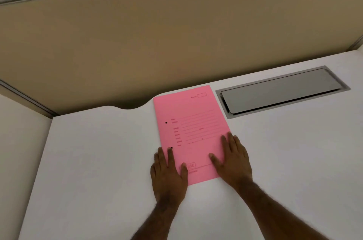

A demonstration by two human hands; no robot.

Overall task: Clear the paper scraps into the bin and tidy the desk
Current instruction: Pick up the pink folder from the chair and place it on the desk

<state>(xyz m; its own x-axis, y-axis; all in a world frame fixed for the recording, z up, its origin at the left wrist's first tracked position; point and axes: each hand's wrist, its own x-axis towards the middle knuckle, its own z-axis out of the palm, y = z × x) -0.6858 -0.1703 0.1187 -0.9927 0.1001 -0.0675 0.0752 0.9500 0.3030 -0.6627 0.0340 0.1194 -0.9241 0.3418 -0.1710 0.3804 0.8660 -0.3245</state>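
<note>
A pink file folder [193,121] with red printed lines and two punch holes lies flat on the white desk [98,161], near the back edge. My left hand [169,175] rests flat on the folder's near left corner, fingers spread. My right hand [233,159] lies flat on its near right edge, thumb on the pink cover. Neither hand grips anything. No paper scraps and no bin are in view.
A grey metal cable hatch [282,90] is set into the desk right of the folder. A beige partition wall [176,33] stands along the back. A curved cut-out [129,107] notches the desk's back edge left of the folder.
</note>
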